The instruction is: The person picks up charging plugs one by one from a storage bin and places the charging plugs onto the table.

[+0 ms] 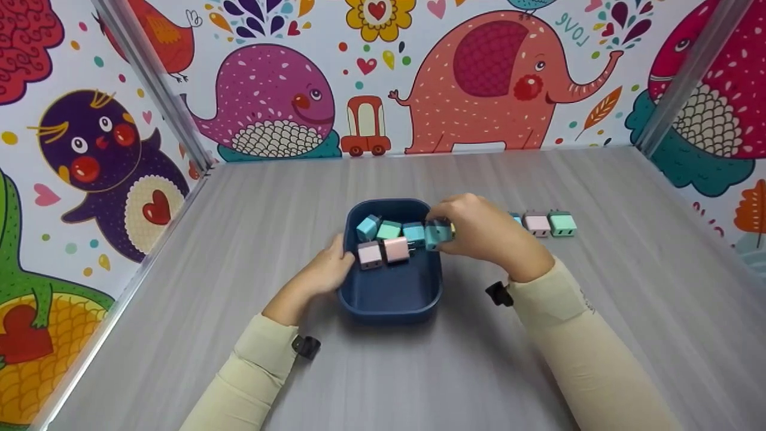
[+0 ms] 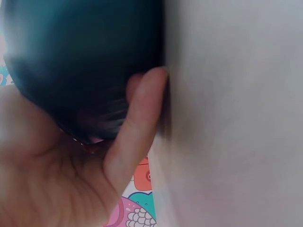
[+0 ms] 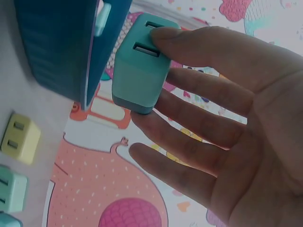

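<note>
The blue bin [image 1: 392, 299] looks like smooth moulded plastic with a soft sheen; the teal adapter [image 3: 139, 78] and yellow adapter [image 3: 24, 139] look like smooth, nearly matt plastic. The tabletop [image 1: 251, 209] shows a matt wood-grain finish, the sleeve [image 1: 251, 365] is creased matt cloth, the corner post [image 1: 152, 72] looks like satin metal, and the printed wall panel [image 1: 383, 78] appears smooth
</note>
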`<state>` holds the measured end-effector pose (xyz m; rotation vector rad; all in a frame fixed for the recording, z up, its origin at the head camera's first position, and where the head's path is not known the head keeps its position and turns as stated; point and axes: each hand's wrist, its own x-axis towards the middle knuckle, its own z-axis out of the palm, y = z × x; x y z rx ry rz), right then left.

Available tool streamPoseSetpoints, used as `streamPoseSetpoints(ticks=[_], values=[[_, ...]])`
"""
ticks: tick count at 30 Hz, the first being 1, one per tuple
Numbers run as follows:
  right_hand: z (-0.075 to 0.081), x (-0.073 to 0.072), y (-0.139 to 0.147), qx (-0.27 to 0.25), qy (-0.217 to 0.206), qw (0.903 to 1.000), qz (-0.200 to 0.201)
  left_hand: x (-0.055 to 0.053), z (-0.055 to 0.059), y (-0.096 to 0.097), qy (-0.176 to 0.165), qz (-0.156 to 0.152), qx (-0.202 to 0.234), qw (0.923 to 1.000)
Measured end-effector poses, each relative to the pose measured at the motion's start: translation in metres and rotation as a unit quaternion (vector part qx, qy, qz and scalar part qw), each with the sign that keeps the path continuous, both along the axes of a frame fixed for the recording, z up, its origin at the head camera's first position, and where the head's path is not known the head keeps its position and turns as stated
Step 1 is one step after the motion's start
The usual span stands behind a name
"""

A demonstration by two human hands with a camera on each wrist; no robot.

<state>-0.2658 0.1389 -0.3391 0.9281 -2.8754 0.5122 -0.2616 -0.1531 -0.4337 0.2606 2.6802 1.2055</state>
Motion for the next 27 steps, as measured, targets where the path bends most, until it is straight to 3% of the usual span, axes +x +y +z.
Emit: streamPoseSetpoints(ticks=[11,27], values=[[-0.002,-0.009,0.018,0.0,-0.019,0.9991,-0.037,0.0,0.001,0.001,-0.001,0.002,-0.003,1.0],[-0.018,-0.023,0.025,0.052,-0.039,0.9967,-0.048,0.0,0.002,0.001,-0.007,0.008,-0.008,0.9999]])
